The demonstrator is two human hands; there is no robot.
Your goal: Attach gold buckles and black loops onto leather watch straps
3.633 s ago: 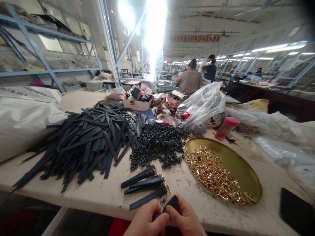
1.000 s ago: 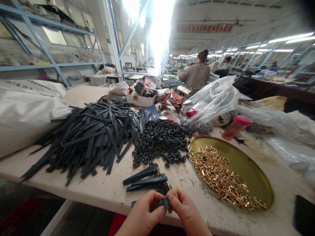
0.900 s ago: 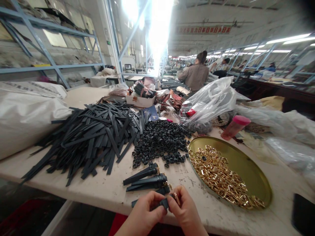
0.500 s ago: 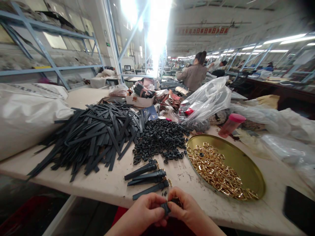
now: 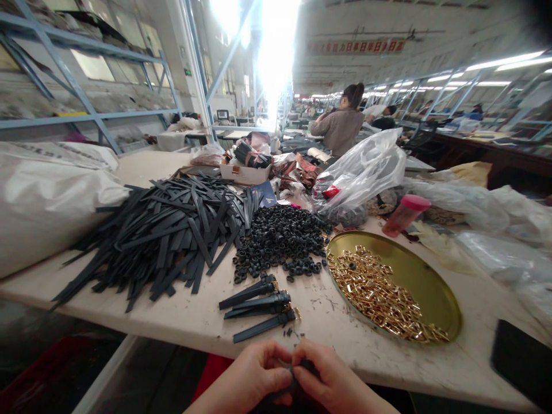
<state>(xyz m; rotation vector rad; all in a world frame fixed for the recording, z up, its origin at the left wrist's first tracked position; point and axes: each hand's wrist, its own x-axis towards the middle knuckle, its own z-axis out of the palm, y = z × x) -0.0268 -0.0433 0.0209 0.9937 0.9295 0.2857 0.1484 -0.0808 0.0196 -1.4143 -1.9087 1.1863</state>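
Close to the table's front edge, my left hand (image 5: 261, 374) and my right hand (image 5: 325, 371) meet, fingers closed on a black strap (image 5: 295, 384). The fingers cover most of it, so its ends and any buckle on it are hidden. Just beyond my hands lie several black straps with gold buckles (image 5: 259, 305), side by side with the buckle ends to the right. Behind them is a heap of small black loops (image 5: 282, 238). A large pile of loose black strips (image 5: 172, 230) spreads to its left. Gold buckles (image 5: 379, 296) lie in a round gold tray (image 5: 435, 287) on the right.
A pink-lidded jar (image 5: 405, 215) and a clear plastic bag (image 5: 366, 167) stand behind the tray. At the right edge lies a dark flat object (image 5: 520, 359). A white sack (image 5: 52, 201) fills the left side. Farther back, a person (image 5: 342, 129) stands facing away.
My fingers have shifted around the strap, and less of it shows between them now. The view has tilted slightly. Straps, loops and tray stay where they were.
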